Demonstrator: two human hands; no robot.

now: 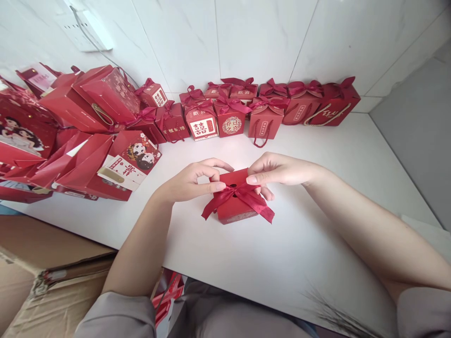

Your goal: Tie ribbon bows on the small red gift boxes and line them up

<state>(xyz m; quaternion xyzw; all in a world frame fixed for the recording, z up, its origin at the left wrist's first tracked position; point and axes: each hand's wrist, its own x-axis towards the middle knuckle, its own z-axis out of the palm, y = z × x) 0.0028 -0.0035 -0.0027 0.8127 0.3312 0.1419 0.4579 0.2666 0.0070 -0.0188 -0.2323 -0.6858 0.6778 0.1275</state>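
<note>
Smooth tabletop [211, 256] bears a squarish box [237, 209] with satin ribbon [256, 203].

1. Left hand [197, 180] and right hand [276, 170] pinch ribbon bow [243, 191] atop small red box [232, 211], mid-length of worktop [225, 258].
2. Ribbon-tied boxes [231, 123] line the back edge, near tiled wall [253, 42].
3. Larger red boxes [86, 162] crowd the left end.
4. Cardboard carton [70, 303] stands by the front edge, toward left corner.
</note>
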